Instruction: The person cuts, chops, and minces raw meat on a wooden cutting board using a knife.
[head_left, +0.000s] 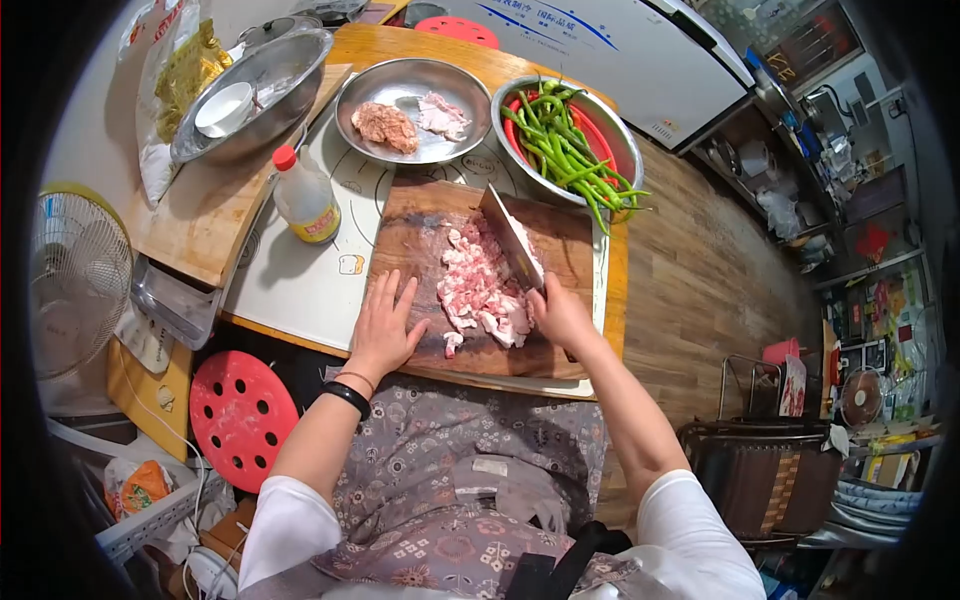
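Left hand (387, 325): lies palm down with fingers spread on the near-left part of the cutting board (410, 240), holding nothing; it probably rests there to steady the wood while staying clear of the edge.
Right hand (560, 315): wrapped around the handle of the cleaver (513, 240), seemingly close to the blade for control.
Cleaver: its blade slants away from the person, over the right side of the meat; whether its edge touches the board is hidden.
Chopped meat (478, 280): a loose pile on the board, between the two hands and mostly a little beyond them, well within the blade's reach; the left fingers are apart from it.
Steel dish (462, 85): beyond the board, with two portions of meat, likely kept near for easy transfer.
Pepper bowl (630, 160): beyond the board's far-right corner, holding green peppers (560, 140) and red ones, seemingly out of the blade's way.
Bottle (308, 195): upright on the bench (614, 290), left of the board, perhaps for easy reach.
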